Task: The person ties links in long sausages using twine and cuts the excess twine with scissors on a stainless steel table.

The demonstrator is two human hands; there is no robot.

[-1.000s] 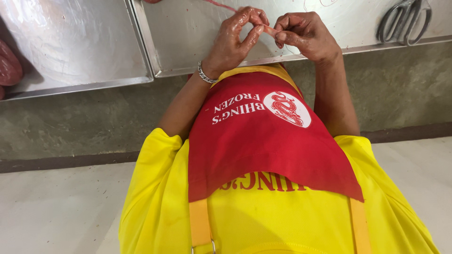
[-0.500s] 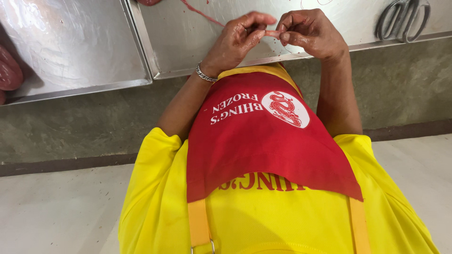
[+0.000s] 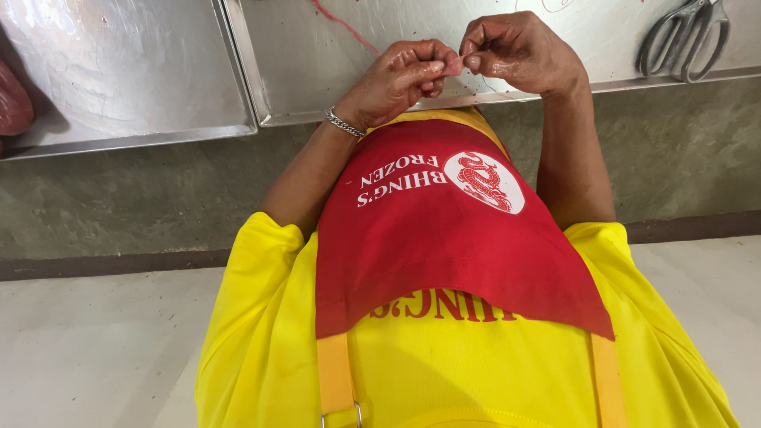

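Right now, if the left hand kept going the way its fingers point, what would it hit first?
The left hand points at the right hand; their fingertips already meet on a thin pink strand, so it would meet those fingers first.

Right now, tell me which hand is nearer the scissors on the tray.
Right. The right hand is over the tray edge, with bare metal between it and the scissors at the far right. The left hand sits beyond it, farther from them.
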